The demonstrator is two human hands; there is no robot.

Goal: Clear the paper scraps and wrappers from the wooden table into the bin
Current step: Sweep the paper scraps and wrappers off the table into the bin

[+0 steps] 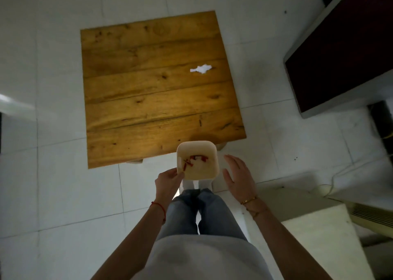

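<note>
A square wooden table (148,101) stands on the white tile floor ahead of me. One crumpled white paper scrap (201,69) lies on its right side. A cream square bin (210,169) is held low in front of my legs, just off the table's near edge, with red wrappers (192,159) and white bits inside. My left hand (169,180) pinches the bin's near left rim. My right hand (238,173) hovers beside the bin's right wall with fingers spread, not touching it.
A dark panel with a grey frame (340,52) leans at the right. A white unit with a vent grille (372,216) and a cable sit at the lower right. My legs in jeans (204,213) are below the bin.
</note>
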